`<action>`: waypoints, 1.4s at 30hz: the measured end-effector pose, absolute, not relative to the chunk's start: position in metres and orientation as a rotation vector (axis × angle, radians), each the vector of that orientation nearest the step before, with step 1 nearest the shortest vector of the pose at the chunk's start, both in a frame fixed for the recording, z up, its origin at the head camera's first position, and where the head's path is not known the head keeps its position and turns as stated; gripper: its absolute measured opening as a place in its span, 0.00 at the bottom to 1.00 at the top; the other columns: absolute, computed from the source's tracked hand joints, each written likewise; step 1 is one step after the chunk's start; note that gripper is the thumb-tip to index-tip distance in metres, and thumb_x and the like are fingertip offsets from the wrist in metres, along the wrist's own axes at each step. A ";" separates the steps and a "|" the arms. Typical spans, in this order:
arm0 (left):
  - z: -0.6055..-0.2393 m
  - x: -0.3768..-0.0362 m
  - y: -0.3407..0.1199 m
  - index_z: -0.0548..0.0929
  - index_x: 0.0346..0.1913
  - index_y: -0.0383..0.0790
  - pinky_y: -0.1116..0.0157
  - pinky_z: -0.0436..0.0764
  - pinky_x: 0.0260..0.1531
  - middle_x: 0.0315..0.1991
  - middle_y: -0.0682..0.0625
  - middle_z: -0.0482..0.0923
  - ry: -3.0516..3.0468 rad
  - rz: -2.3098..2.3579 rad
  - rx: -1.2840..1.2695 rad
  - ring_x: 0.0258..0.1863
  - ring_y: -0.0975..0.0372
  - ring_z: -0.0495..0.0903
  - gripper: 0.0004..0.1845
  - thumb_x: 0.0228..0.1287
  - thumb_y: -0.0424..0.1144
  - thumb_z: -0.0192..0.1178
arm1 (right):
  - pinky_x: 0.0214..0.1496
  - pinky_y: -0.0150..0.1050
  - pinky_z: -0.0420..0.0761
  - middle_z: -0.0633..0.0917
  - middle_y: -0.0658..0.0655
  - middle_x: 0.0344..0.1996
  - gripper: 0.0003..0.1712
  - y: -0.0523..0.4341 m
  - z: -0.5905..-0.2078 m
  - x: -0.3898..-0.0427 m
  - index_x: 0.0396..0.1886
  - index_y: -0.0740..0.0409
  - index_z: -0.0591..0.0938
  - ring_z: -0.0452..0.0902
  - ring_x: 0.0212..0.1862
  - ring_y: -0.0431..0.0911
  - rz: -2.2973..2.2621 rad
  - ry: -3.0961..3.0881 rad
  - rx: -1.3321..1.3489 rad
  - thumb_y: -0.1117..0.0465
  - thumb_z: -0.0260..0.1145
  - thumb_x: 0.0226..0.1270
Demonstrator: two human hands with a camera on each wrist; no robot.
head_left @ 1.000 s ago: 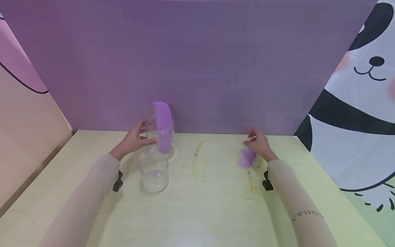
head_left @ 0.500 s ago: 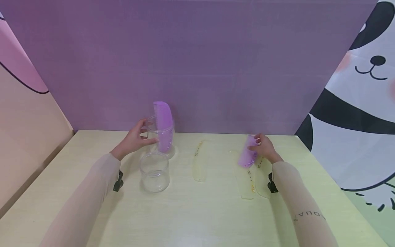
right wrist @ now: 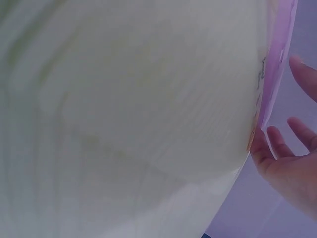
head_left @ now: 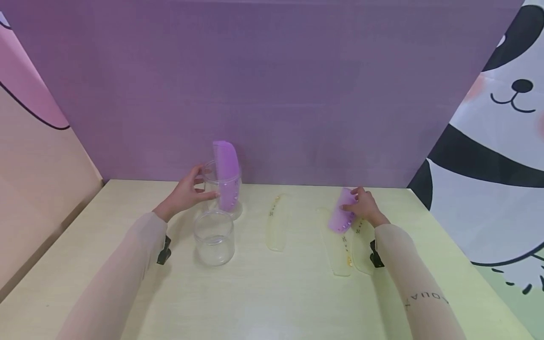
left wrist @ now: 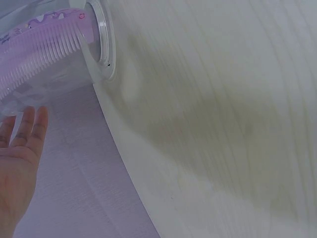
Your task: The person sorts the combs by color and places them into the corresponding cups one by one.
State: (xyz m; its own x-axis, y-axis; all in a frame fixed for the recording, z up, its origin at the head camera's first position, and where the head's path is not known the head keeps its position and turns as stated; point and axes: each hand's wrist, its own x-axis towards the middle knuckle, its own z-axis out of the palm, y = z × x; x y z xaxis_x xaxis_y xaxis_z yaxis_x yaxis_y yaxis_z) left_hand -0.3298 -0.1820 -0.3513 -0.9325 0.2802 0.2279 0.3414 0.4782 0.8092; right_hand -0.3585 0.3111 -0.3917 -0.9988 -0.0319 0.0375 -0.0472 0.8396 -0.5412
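My left hand (head_left: 187, 193) grips a clear plastic cup (head_left: 208, 182) from its left side, thumb in front and fingers behind. A purple comb (head_left: 227, 163) stands in that cup with its upper half above the rim; its teeth show through the wall in the left wrist view. A second purple comb (head_left: 338, 215) lies at the right, overlapping the pale yellow combs. Over its right edge is my right hand (head_left: 363, 205), thumb on the near face and fingers spread at the edge. In the right wrist view, the comb (right wrist: 275, 74) appears edge-on beside the spread fingers.
Another clear cup (head_left: 214, 243) stands in front of the gripped one. Translucent yellow combs lie flat: one in the middle (head_left: 276, 226), a second (head_left: 337, 257) and a third (head_left: 362, 248) at the right. A purple backdrop (head_left: 272, 94) rises behind the table's far edge.
My right hand has moved from the purple comb's upper end down to its right edge, uncovering the upper end. The left hand and its cup have stayed put.
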 end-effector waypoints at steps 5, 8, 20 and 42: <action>-0.353 -0.332 -0.182 0.49 0.69 0.38 0.50 0.74 0.55 0.66 0.39 0.57 -2.654 -1.463 -0.548 0.62 0.43 0.64 0.51 0.47 0.44 0.70 | 0.53 0.55 0.71 0.67 0.76 0.50 0.38 0.311 -0.393 -0.359 0.57 0.75 0.60 0.64 0.50 0.64 0.847 -3.004 0.069 0.55 0.66 0.57; -0.353 -0.332 -0.182 0.49 0.69 0.38 0.50 0.74 0.55 0.66 0.38 0.57 -2.658 -1.461 -0.545 0.62 0.43 0.64 0.51 0.47 0.45 0.71 | 0.52 0.55 0.70 0.66 0.76 0.51 0.39 0.309 -0.393 -0.358 0.58 0.75 0.60 0.64 0.50 0.65 0.831 -3.012 0.061 0.54 0.66 0.57; -0.344 -0.325 -0.180 0.49 0.69 0.37 0.50 0.73 0.56 0.66 0.38 0.57 -2.669 -1.494 -0.541 0.63 0.43 0.63 0.49 0.49 0.41 0.70 | 0.54 0.58 0.68 0.64 0.76 0.52 0.44 0.301 -0.393 -0.354 0.60 0.74 0.58 0.60 0.53 0.68 0.796 -3.027 0.003 0.49 0.65 0.57; -0.329 -0.308 -0.173 0.47 0.69 0.33 0.48 0.71 0.57 0.67 0.34 0.54 -2.696 -1.488 -0.508 0.63 0.41 0.61 0.48 0.51 0.38 0.68 | 0.58 0.56 0.69 0.62 0.78 0.53 0.45 0.297 -0.393 -0.357 0.60 0.77 0.57 0.61 0.53 0.64 0.862 -3.002 -0.038 0.54 0.68 0.53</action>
